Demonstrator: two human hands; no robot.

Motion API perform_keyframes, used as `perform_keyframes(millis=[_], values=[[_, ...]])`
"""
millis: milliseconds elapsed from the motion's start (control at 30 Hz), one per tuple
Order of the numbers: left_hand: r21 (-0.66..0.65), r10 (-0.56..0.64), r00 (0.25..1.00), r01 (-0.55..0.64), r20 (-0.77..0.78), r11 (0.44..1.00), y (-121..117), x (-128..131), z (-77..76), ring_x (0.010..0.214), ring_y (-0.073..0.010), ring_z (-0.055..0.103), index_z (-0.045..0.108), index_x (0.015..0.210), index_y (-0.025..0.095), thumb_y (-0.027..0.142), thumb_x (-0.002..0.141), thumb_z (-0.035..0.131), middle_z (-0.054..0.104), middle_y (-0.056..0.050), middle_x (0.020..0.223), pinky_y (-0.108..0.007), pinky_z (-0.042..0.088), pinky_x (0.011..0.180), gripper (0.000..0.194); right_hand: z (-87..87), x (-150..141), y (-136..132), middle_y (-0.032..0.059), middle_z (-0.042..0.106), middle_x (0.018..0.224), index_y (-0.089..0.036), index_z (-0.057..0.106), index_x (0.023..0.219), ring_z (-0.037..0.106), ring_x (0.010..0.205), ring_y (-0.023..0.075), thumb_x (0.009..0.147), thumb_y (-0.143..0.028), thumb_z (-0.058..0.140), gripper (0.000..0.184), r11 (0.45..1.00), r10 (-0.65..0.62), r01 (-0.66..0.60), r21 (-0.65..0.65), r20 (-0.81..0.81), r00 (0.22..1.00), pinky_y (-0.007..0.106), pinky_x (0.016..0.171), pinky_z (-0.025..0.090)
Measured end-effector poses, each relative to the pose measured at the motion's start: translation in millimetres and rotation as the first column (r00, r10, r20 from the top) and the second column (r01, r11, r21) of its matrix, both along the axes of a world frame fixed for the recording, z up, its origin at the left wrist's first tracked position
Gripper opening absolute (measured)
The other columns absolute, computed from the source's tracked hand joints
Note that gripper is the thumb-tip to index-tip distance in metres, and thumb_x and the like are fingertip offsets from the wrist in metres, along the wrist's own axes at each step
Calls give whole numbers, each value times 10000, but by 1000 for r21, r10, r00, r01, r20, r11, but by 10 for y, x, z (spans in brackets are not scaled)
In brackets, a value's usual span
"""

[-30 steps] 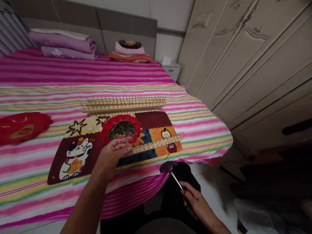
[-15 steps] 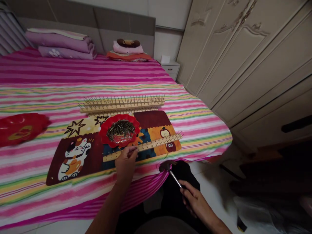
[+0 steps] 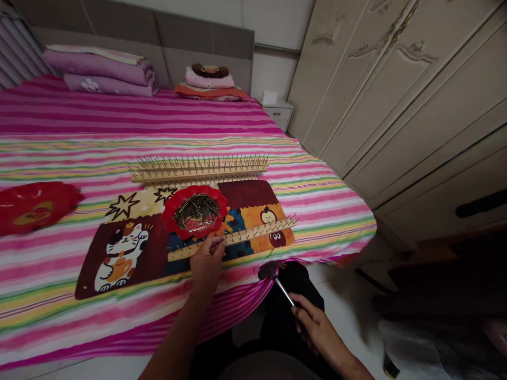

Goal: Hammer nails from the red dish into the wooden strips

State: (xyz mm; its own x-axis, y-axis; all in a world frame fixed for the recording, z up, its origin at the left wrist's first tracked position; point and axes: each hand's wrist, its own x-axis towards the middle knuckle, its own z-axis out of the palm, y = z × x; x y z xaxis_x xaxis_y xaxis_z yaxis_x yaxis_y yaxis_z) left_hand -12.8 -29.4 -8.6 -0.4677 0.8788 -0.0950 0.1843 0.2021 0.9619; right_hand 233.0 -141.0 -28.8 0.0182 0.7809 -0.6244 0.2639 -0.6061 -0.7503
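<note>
My left hand (image 3: 206, 265) is closed in a pinch at the near wooden strip (image 3: 243, 234), on what looks like a nail; its fingers mostly hide it. Nails stand in the strip to the right of that hand, while its left end shows small holes. In my right hand (image 3: 315, 323) is a hammer (image 3: 284, 290), gripped by the handle, its dark head low at the bed's edge. A red scalloped bowl (image 3: 169, 224) holding a heap of nails (image 3: 198, 209) sits just beyond my left fingers. Under bowl and strip lies a patterned mat (image 3: 154, 258).
More wooden strips (image 3: 198, 172) full of upright nails lie behind the bowl. A red plate (image 3: 37, 206) is at the left on the striped bedspread (image 3: 328, 203). Folded bedding (image 3: 103, 71) is stacked near the headboard. A wardrobe (image 3: 396, 95) stands along the right.
My left hand has shifted very slightly, still pinched at the strip. The hammer and my right hand are almost unmoved; the view has tilted a little.
</note>
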Motion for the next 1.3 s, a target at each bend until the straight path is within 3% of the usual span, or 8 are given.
perform_keyframes(millis=[167, 333, 500, 700, 900, 1033, 1167, 1300], values=[[95, -41, 981, 60, -190, 994, -8, -31, -121, 603, -141, 631, 662, 805, 214, 391, 723, 567, 676, 9, 685, -252, 487, 620, 217, 19, -73, -49, -67, 405, 514, -163, 565, 1191, 332, 409, 83, 754, -532, 479, 578, 992, 14, -15, 122, 5, 1000, 198, 384, 231], [206, -51, 896, 157, -440, 966, -18, -36, -167, 691, -142, 639, 661, 797, 214, 305, 769, 536, 690, -7, 747, -245, 481, 688, 157, 408, -292, 103, -42, 453, 580, -172, 526, 1260, 375, 464, 84, 854, -491, 435, 524, 952, 117, -114, 284, 6, 993, 190, 411, 281], [284, -16, 846, 196, -533, 939, -23, -13, -174, 764, -143, 647, 653, 795, 217, 256, 799, 506, 703, -18, 812, -237, 479, 729, 153, 772, -514, 440, -28, 492, 599, -179, 518, 1287, 452, 525, 108, 899, -429, 408, 474, 826, 235, -260, 499, 114, 965, 208, 512, 399], [205, -60, 840, 200, -540, 958, -44, -3, -157, 778, -149, 641, 644, 823, 215, 239, 807, 498, 694, -31, 822, -238, 471, 740, 148, 822, -638, 626, 73, 669, 897, -190, 521, 1291, 618, 826, 190, 916, -358, 382, 434, 689, 287, -436, 579, 336, 897, 278, 809, 472], [208, -78, 864, 206, -498, 956, -38, -1, -193, 807, -150, 635, 639, 830, 223, 245, 811, 495, 692, -30, 851, -252, 467, 770, 146, 794, -523, 490, 59, 653, 801, -210, 537, 1282, 606, 767, 198, 903, -408, 387, 453, 733, 256, -405, 547, 331, 908, 280, 756, 486], [204, -89, 881, 205, -465, 957, -90, -17, -146, 781, -150, 637, 642, 834, 219, 247, 810, 498, 692, -31, 845, -252, 473, 758, 148, 602, -284, 261, 2, 512, 584, -223, 548, 1267, 504, 553, 162, 872, -517, 389, 518, 839, 196, -304, 450, 272, 942, 242, 542, 443], [190, -69, 854, 193, -516, 963, -153, -180, 101, 761, -148, 628, 652, 864, 225, 296, 821, 497, 686, -24, 840, -244, 469, 728, 175, 203, -2, 57, -45, 328, 525, -199, 548, 1247, 349, 478, 124, 834, -577, 409, 577, 931, 161, -222, 289, 220, 962, 226, 446, 321], [103, -24, 729, 129, -684, 986, 27, -488, 443, 800, -168, 609, 659, 858, 219, 299, 809, 506, 673, -37, 859, -258, 451, 750, 179, -109, 151, -16, -58, 282, 519, -183, 557, 1221, 299, 473, 121, 769, -629, 439, 646, 969, 106, -143, 199, 188, 976, 237, 434, 258]])
